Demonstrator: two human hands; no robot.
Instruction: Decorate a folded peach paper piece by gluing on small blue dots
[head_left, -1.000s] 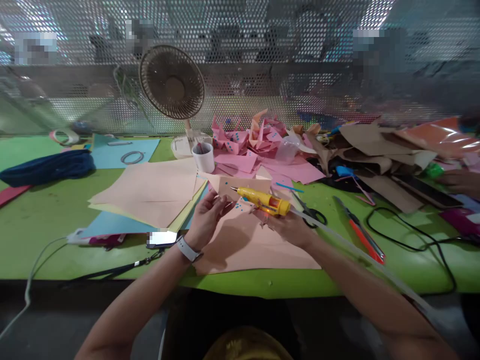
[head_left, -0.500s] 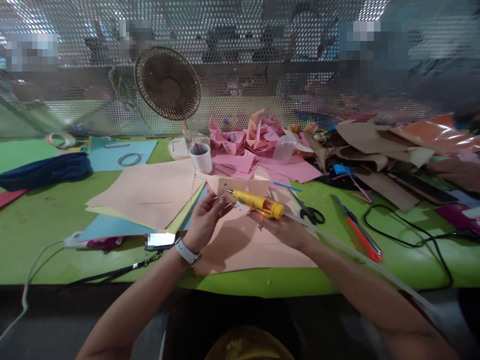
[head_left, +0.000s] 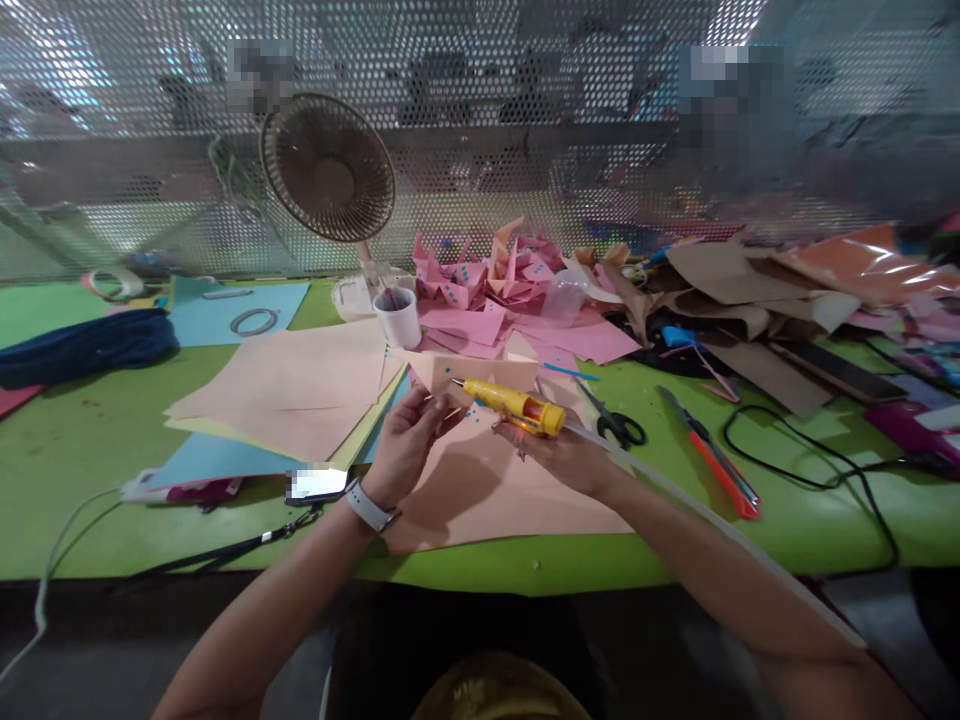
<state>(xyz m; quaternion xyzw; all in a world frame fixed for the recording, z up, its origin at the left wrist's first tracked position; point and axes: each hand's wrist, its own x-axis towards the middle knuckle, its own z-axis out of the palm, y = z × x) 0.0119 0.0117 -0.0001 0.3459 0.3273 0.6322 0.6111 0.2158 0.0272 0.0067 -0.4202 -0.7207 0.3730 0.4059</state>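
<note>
My right hand [head_left: 559, 455] is wrapped round a yellow hot glue gun [head_left: 514, 405], its metal tip pointing left. A long whitish glue stick [head_left: 667, 487] trails from its rear along my right forearm. My left hand [head_left: 409, 440] is closed, thumb and fingers pinched at the edge of a folded peach paper piece [head_left: 480, 370] with small blue dots. The gun's tip lies close to those fingers, in front of this paper; whether it touches cannot be seen. Beneath both hands a flat peach sheet [head_left: 502, 505] lies on the green table [head_left: 600, 568].
Stacked peach sheets [head_left: 285, 385] lie left, near a phone [head_left: 316, 486]. Behind stand a white cup [head_left: 398, 318], a fan [head_left: 328, 168] and folded pink papers [head_left: 457, 280]. Black scissors [head_left: 621, 428], a red utility knife [head_left: 720, 465] and a black cable [head_left: 795, 480] lie right.
The view has shifted slightly, so the table things appear a little further left. Both hands, the glue gun and the folded paper keep nearly the same positions and grips.
</note>
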